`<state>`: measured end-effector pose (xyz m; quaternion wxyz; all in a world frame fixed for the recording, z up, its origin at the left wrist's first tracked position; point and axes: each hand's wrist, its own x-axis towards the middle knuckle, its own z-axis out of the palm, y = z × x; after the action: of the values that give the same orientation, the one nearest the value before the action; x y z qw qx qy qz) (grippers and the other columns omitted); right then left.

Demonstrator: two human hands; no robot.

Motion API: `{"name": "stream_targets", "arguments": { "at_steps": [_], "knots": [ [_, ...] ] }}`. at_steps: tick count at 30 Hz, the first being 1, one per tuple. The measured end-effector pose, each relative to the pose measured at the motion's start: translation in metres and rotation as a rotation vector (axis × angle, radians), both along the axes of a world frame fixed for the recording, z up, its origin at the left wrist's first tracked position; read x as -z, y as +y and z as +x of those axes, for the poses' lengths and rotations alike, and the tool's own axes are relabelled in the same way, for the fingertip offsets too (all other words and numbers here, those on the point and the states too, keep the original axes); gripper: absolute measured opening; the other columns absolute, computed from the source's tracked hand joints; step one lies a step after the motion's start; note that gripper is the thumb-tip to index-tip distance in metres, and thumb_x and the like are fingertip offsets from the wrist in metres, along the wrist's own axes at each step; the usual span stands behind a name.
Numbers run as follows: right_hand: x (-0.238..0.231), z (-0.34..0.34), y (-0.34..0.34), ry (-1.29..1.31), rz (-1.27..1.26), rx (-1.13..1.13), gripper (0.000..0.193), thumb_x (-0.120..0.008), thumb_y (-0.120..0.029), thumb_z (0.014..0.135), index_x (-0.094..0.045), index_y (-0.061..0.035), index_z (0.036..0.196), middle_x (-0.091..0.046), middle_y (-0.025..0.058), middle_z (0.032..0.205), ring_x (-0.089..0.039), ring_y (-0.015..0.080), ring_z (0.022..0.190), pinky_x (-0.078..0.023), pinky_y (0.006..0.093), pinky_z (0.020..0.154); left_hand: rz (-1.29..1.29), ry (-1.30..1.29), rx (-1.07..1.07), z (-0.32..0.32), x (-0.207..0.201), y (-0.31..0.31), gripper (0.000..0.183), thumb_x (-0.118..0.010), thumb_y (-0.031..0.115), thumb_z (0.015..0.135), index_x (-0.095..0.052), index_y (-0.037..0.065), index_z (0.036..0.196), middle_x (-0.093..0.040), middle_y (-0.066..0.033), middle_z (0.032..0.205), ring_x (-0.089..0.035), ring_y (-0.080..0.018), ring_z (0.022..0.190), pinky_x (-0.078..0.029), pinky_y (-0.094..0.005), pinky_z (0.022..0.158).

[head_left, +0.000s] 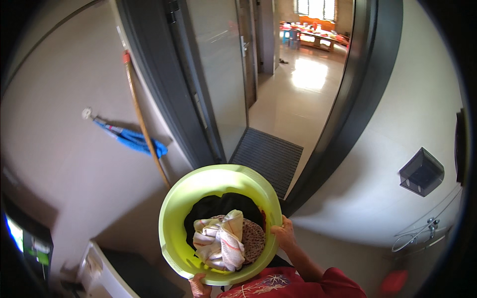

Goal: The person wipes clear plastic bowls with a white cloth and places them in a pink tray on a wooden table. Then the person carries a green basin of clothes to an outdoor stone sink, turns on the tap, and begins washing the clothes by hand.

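Observation:
A large yellow-green plastic basin point(171, 228) is held up in front of my body, tilted slightly. My left hand point(199, 286) grips its near rim at the lower left. On the right side, my right hand point(284, 232) is closed round the rim. Inside lies a twisted cream cloth with pinkish stripes point(221, 241), on top of a spotted brownish fabric point(254, 241) and a dark cloth point(223, 202). A bit of red shows by the inner right wall. The fingers under the rim are partly hidden.
Ahead is a dark-framed doorway point(365, 84) with its door point(218, 59) swung inward at left. A dark ribbed mat point(268, 156) lies at the threshold. A wooden pole point(139, 111) and a hanging blue cloth point(134, 139) are along the left wall; a dark box point(422, 171) is mounted right.

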<state>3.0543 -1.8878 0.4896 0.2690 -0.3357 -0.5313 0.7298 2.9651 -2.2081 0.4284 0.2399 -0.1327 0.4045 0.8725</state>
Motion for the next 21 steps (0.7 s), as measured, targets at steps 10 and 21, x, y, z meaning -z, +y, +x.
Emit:
{"name": "stream_targets", "arguments": {
  "at_steps": [10,21],
  "knots": [
    [-0.038,-0.035,0.030,-0.003,-0.004,0.318,0.038,-0.049,0.001,0.062,-0.055,0.0029,0.100,-0.055,0.0053,0.079,-0.050,0.0145,0.066,-0.043,0.0248,0.059,-0.064,-0.258,0.362,-0.125,-0.014,0.067,0.045,-0.052,0.004,0.069,-0.050,0.005,0.113,-0.057,-0.0099,0.108,-0.055,-0.0291,0.100,-0.045,-0.0435,0.090],
    [-0.047,-0.108,0.145,-0.069,-0.054,0.618,0.038,-0.050,0.000,0.060,-0.054,0.0034,0.097,-0.055,0.0055,0.076,-0.050,0.0144,0.064,-0.043,0.0260,0.058,-0.260,-0.193,0.506,-0.268,-0.021,0.238,0.046,-0.052,0.000,0.063,-0.048,-0.003,0.109,-0.056,-0.0144,0.100,-0.057,-0.0314,0.091,-0.047,-0.0459,0.086]
  ]
}}
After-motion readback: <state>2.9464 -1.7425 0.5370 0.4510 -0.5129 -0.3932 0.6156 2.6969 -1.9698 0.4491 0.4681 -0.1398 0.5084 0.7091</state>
